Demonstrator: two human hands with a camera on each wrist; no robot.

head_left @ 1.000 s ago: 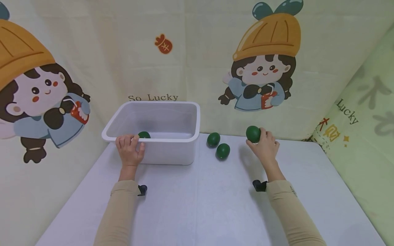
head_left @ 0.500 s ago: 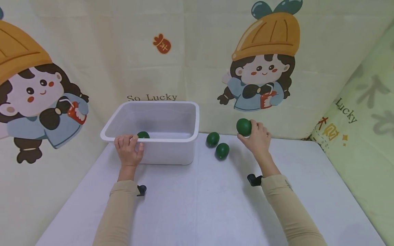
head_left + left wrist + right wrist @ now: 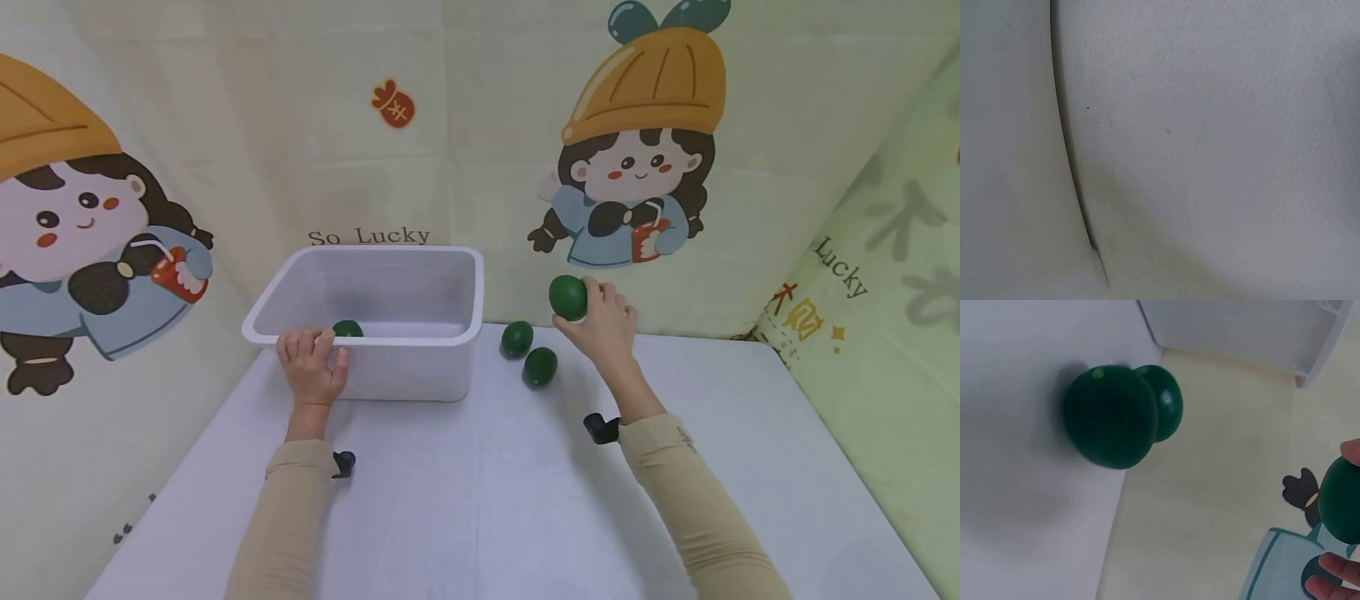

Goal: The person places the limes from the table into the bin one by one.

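bench (image 3: 495, 500) white, sleeved forearms over it | left hand (image 3: 311, 367) gripped near rim of white tub (image 3: 420, 367), thumb on the outer wall | one green ball (image 3: 347, 328) inside tub | two green balls (image 3: 540, 367) on bench right of tub | right hand (image 3: 603, 327) held fourth green ball (image 3: 567, 297) raised above bench

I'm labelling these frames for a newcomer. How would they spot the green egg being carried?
Start at the white tub on the table. Right of it, two green eggs lie on the tabletop. The carried egg is the only one off the surface, in the right hand.
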